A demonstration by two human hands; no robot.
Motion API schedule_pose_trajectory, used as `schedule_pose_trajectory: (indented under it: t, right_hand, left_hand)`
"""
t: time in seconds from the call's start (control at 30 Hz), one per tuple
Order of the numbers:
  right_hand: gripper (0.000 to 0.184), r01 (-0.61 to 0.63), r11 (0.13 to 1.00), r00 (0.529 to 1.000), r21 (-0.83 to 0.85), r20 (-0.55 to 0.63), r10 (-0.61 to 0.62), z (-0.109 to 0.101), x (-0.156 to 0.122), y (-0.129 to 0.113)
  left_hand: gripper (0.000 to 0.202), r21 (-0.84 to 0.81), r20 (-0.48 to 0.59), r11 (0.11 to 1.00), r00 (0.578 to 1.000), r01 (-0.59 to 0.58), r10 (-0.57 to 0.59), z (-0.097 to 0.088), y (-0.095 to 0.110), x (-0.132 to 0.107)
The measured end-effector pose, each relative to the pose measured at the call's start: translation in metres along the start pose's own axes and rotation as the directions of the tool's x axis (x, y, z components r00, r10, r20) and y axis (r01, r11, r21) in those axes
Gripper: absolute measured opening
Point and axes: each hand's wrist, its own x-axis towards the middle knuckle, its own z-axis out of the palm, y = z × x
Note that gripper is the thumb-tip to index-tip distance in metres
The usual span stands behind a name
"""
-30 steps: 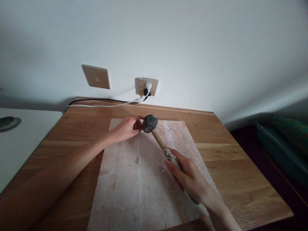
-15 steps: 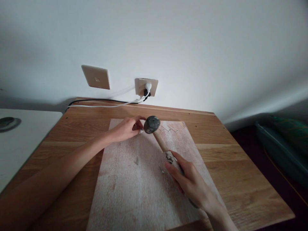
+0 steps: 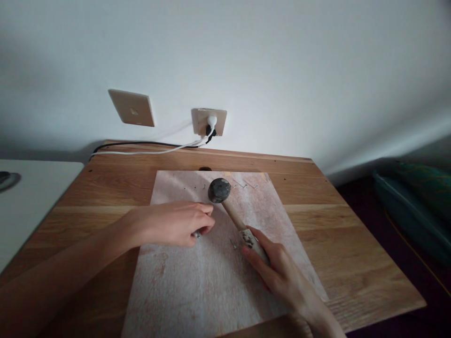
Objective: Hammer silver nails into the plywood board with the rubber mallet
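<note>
My right hand (image 3: 278, 267) is wrapped round the light, worn grip of a rubber mallet (image 3: 219, 190). Its dark head is over the far part of a whitish wooden board (image 3: 169, 291). Left of the mallet, my left hand (image 3: 186, 223) is low over the board, its fingers curled together at a small shiny nail (image 3: 197, 234), mostly covered by them. Several thin nails stand along the board's far side, among them one (image 3: 256, 187) right of the mallet head and a short one (image 3: 204, 187) left of it. A loose nail (image 3: 233, 244) lies beside the mallet grip.
Under the board is a brown wooden tabletop (image 3: 352, 253) against a white wall. A wall socket (image 3: 220, 122) holds plugs with white and black cables (image 3: 141, 151). A white surface (image 3: 38, 202) adjoins at left; dark cushions (image 3: 412, 216) are at right.
My left hand has come back from beside the mallet head to where a loose nail lay, uncovering a short nail and small dark marks. The mallet has shifted only slightly; the view has moved a little.
</note>
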Motion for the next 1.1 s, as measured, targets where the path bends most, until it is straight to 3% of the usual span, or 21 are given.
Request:
schedule_pose_trajectory:
  t: [0.2, 0.33, 0.4, 0.5, 0.6, 0.73, 0.9, 1.1]
  right_hand:
    - [0.058, 0.006, 0.995, 1.000, 0.100, 0.027, -0.009, 0.000, 0.001, -0.001]
    - [0.061, -0.034, 0.994, 0.999, 0.102, 0.044, 0.029, 0.001, 0.001, -0.001]
    - [0.060, -0.042, 0.993, 0.999, 0.107, 0.038, 0.038, 0.001, 0.001, 0.000]
    - [0.057, -0.022, 0.993, 0.999, 0.116, 0.030, 0.019, 0.001, 0.001, -0.002]
    - [0.056, -0.011, 0.993, 0.999, 0.118, 0.034, 0.007, -0.001, 0.002, -0.004]
    - [0.059, -0.024, 0.993, 0.998, 0.116, 0.062, 0.017, -0.001, 0.001, -0.004]
    - [0.059, -0.016, 0.991, 1.000, 0.135, 0.007, 0.015, 0.002, 0.000, 0.002]
    - [0.061, -0.009, 0.990, 1.000, 0.140, 0.030, 0.005, 0.001, 0.001, 0.002]
  left_hand:
    - [0.023, 0.015, -0.012, 1.000, 1.000, 0.008, -0.008, 0.001, -0.004, 0.000]
    - [0.022, -0.041, -0.140, 0.996, 0.986, 0.081, -0.086, -0.009, -0.022, 0.000]
    - [0.023, -0.125, -0.268, 0.987, 0.954, 0.105, -0.136, -0.016, -0.038, 0.002]
    - [0.023, -0.212, -0.450, 0.970, 0.870, 0.116, -0.202, -0.021, -0.065, 0.004]
    - [0.021, -0.236, -0.533, 0.961, 0.807, 0.146, -0.254, -0.017, -0.086, 0.006]
    - [0.015, -0.279, -0.530, 0.946, 0.794, 0.167, -0.296, -0.010, -0.095, 0.006]
    - [0.006, -0.262, -0.528, 0.947, 0.793, 0.188, -0.304, -0.006, -0.091, 0.007]
    - [0.007, -0.201, -0.555, 0.969, 0.799, 0.141, -0.232, -0.003, -0.089, 0.009]
